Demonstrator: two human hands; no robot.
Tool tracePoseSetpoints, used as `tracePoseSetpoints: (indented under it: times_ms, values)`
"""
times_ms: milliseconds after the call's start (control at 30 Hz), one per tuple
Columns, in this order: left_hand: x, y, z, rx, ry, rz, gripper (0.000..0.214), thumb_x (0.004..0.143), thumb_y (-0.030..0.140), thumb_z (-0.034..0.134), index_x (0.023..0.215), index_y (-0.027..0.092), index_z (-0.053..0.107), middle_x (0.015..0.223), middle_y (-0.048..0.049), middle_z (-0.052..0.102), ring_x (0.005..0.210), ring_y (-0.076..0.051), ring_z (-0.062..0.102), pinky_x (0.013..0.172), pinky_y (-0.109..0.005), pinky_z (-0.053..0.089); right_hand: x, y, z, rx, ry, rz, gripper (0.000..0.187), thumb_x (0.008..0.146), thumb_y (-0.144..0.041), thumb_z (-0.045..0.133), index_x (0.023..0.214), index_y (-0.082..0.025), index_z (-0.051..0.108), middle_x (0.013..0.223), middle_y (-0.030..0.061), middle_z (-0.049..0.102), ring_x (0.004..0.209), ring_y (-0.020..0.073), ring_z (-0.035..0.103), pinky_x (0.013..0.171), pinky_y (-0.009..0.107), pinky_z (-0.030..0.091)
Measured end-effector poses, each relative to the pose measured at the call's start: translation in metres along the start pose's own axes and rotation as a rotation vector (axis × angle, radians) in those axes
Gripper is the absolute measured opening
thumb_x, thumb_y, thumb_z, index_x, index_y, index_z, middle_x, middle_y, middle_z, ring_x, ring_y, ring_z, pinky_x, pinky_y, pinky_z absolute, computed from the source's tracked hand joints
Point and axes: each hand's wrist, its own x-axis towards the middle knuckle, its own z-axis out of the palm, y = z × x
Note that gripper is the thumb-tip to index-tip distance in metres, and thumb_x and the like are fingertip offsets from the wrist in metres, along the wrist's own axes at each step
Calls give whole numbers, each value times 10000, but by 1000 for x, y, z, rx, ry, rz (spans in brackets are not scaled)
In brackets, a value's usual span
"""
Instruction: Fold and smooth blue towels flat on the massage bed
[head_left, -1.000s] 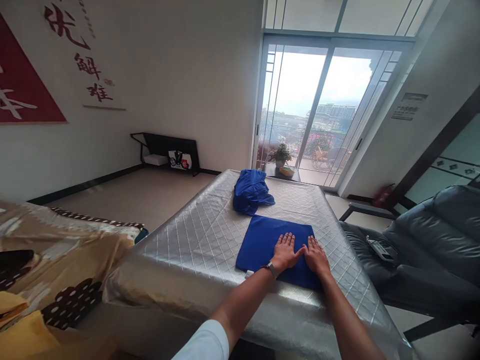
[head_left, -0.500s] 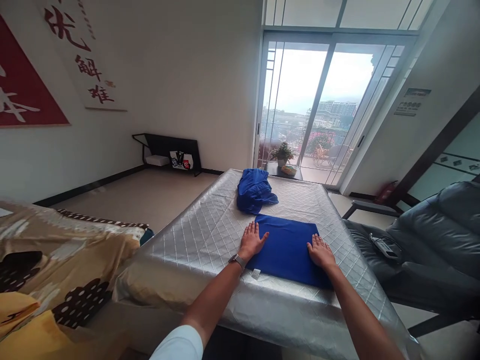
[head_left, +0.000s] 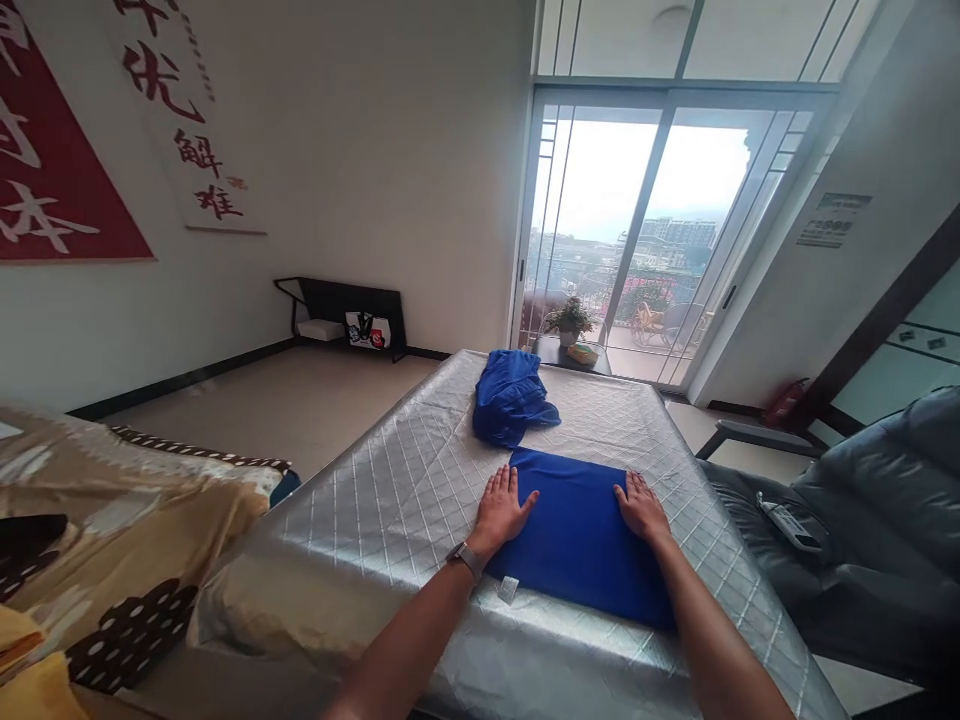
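A folded blue cloth [head_left: 577, 535] lies flat on the silver quilted bed cover [head_left: 405, 500], a small white tag showing at its near left corner. My left hand [head_left: 502, 510] rests flat on the cloth's left edge, fingers spread, a watch on the wrist. At the right edge my right hand [head_left: 639, 505] lies flat too, fingers together and stretched out. Neither hand holds anything. A crumpled pile of blue cloth [head_left: 512, 395] sits farther up the bed, beyond the folded one.
A patterned tan and yellow blanket [head_left: 97, 520] covers something at the left. A dark leather recliner [head_left: 862, 530] with a remote on it stands close to the bed's right side. Glass sliding doors [head_left: 637, 230] are at the far end, a low black shelf [head_left: 345, 310] by the wall.
My hands, side by side at the middle of the cloth a second ago, have slid apart to its left and right edges. The view has tipped up slightly.
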Motion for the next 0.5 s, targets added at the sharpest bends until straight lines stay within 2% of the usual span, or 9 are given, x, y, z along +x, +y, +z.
tracePoseSetpoints:
  times_ms: [100,167,233,367,433,500]
  values:
    - [6,0,-2,33,-11,-19,911,962,687,99,1551,19,293,1625,-190,255,1521,-283,222,1255,-431,176,1,2,5,5,15,-1,716,1019,-473,157,1589,-41,193,1667,100,169,1541,215,131,1249,382,112]
    - [13,10,-3,45,6,-4,897,969,673,105,1543,14,310,1620,-194,268,1519,-290,228,1253,-434,181,2,3,7,8,22,-1,718,1018,-474,163,1589,-40,194,1666,101,174,1540,216,133,1248,381,113]
    - [23,32,-2,29,14,97,878,978,659,110,1540,19,322,1619,-187,276,1518,-284,233,1252,-425,193,3,3,9,12,25,-3,716,1017,-473,164,1590,-44,193,1666,99,176,1540,213,134,1248,379,115]
    - [46,100,10,-49,-5,391,787,1005,604,126,1533,71,364,1606,-144,336,1512,-236,256,1256,-393,179,4,3,9,12,30,-5,714,1014,-459,180,1588,-35,196,1663,111,185,1540,223,135,1248,382,112]
    - [57,129,18,-81,-29,445,744,1012,588,137,1525,114,393,1599,-115,365,1509,-217,264,1257,-382,166,3,3,9,2,31,-10,710,1011,-444,193,1583,-24,205,1660,120,194,1538,229,142,1247,382,114]
    - [66,141,25,-98,-59,430,728,1009,598,146,1518,153,414,1593,-93,384,1504,-217,276,1254,-389,174,2,3,8,-11,33,-15,708,1011,-439,194,1580,-19,212,1658,123,199,1537,231,151,1246,382,120]
